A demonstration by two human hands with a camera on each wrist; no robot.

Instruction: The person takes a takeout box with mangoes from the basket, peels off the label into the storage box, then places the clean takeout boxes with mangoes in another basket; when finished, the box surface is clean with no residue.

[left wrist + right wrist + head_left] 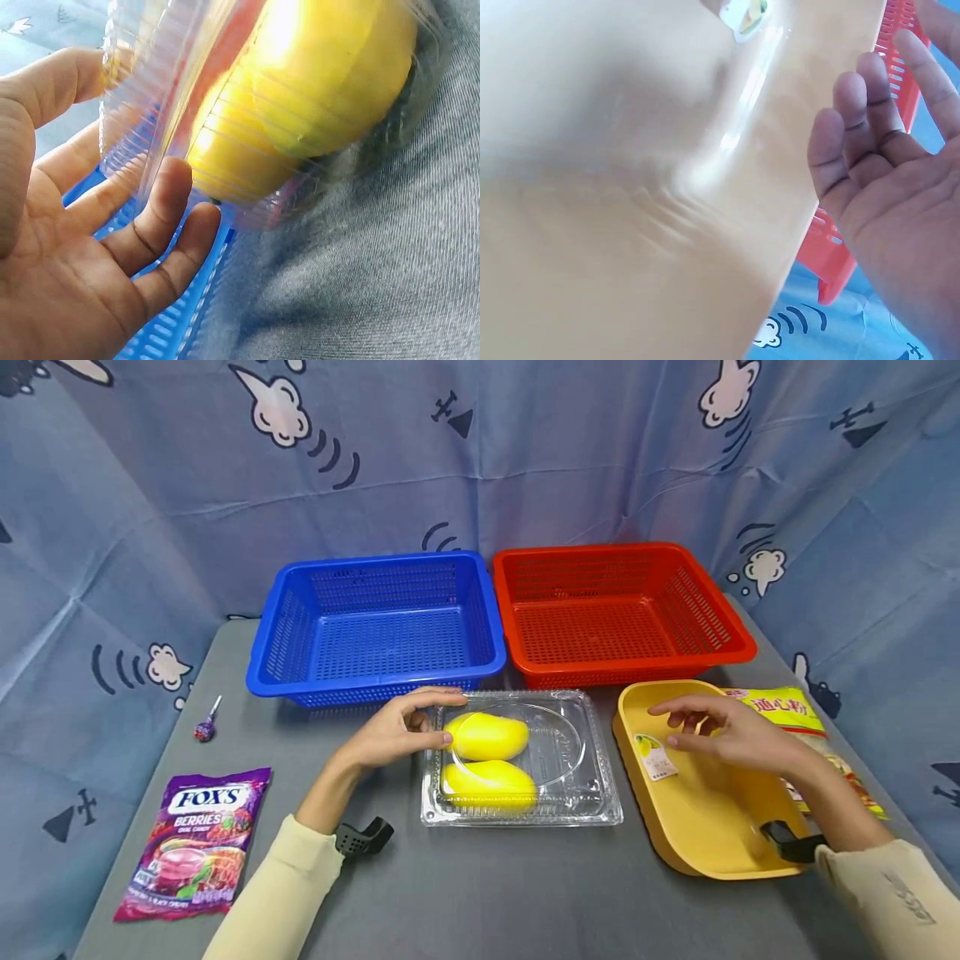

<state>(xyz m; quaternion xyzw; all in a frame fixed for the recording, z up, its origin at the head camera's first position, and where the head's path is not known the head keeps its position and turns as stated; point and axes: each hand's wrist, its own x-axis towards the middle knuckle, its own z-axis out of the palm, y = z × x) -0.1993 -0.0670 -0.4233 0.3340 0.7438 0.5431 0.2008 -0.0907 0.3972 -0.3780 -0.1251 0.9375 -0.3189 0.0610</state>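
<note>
My left hand (401, 731) is at the left side of a clear plastic box (577, 777), its thumb and forefinger spread loosely at the lid's edge. In the left wrist view, its fingers (171, 199) are softly bent beside the ribbed plastic; firm contact cannot be made out. Two yellow mangoes (489, 737) lie inside the box, towards its left. My right hand (738, 731) hovers over the yellow tray (697, 827) with loosely bent fingers and nothing in them. A small white label (657, 758) with a yellow fruit picture is in the tray.
A blue basket (375, 681) and a red basket (637, 660) stand side by side behind. On the left lie a lollipop (205, 729) and a purple Fox's candy bag (195, 847). A macaroni packet (787, 708) lies right of the tray. Patterned curtains (480, 443) surround the table.
</note>
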